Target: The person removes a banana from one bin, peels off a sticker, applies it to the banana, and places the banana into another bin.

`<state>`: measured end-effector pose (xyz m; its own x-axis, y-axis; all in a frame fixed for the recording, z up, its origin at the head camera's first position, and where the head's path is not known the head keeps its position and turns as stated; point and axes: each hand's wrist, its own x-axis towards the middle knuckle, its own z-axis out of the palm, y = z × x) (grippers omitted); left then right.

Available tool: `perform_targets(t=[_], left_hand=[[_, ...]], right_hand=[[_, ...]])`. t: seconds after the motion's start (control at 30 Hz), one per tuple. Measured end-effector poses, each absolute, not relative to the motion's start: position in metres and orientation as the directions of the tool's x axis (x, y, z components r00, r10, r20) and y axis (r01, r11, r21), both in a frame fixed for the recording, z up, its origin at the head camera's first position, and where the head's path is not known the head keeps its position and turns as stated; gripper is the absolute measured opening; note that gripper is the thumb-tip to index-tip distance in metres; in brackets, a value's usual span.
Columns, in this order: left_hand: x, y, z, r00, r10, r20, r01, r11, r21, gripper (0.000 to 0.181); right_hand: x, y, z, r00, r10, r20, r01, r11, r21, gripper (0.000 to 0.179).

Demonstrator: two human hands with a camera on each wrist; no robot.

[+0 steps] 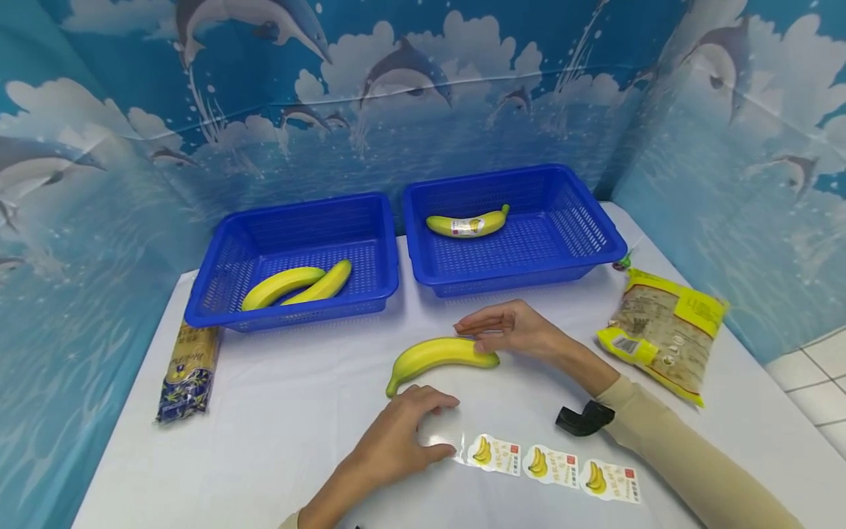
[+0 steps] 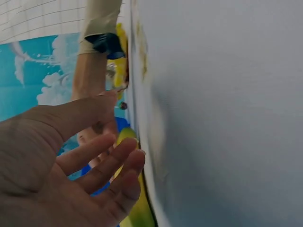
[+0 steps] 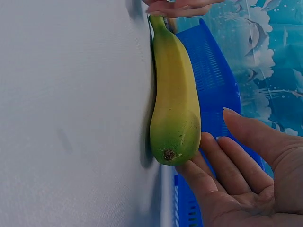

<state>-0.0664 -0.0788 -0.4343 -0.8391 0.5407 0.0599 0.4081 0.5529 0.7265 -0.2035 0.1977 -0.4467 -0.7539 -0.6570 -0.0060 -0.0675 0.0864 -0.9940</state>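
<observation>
Fingers are standing wide of the thumb on the left hand [image 1: 399,437], which I am watching from afar as it hovers by the plain end of a strip of three banana stickers [image 1: 494,454], apparently gripping nothing. The right hand [image 1: 522,330] is reaching, loosely spread, to the blunt end of a yellow-green banana [image 1: 436,354]; the views are leaving me unsure how much it is touching. That banana is resting on the white tablecloth [image 1: 277,426] between the hands, showing no sticker.

Farther out, one stickered banana [image 1: 467,225] is sitting in the right blue basket [image 1: 522,278], while two bare-looking bananas [image 1: 284,283] are lying together in the left blue basket [image 1: 297,316]. I am counting one banana labelled and three seemingly waiting, matching the stickers remaining; the work is looking about a quarter done. A gold-and-blue packet [image 1: 188,371] and a yellow-trimmed bag [image 1: 667,330] are flanking the scene.
</observation>
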Motion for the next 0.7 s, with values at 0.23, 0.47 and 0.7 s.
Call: perform_targets(t=[0.23, 0.47, 0.7], left_hand=[[-0.066, -0.070, -0.441, -0.856, 0.515, 0.049, 0.459, 0.712, 0.532, 0.057], [-0.069, -0.073, -0.442, -0.851, 0.524, 0.026, 0.457, 0.716, 0.528, 0.040], [-0.073, -0.075, -0.442, -0.837, 0.548, 0.010, 0.474, 0.715, 0.513, 0.025]], right_hand=[[-0.203, 0.198, -0.439, -0.751, -0.660, -0.001, -0.083, 0.095, -0.992, 0.044], [-0.201, 0.197, -0.431, -0.743, -0.669, 0.010, -0.109, 0.105, -0.988, 0.043], [-0.200, 0.197, -0.426, -0.727, -0.687, 0.022, -0.109, 0.083, -0.991, 0.043]])
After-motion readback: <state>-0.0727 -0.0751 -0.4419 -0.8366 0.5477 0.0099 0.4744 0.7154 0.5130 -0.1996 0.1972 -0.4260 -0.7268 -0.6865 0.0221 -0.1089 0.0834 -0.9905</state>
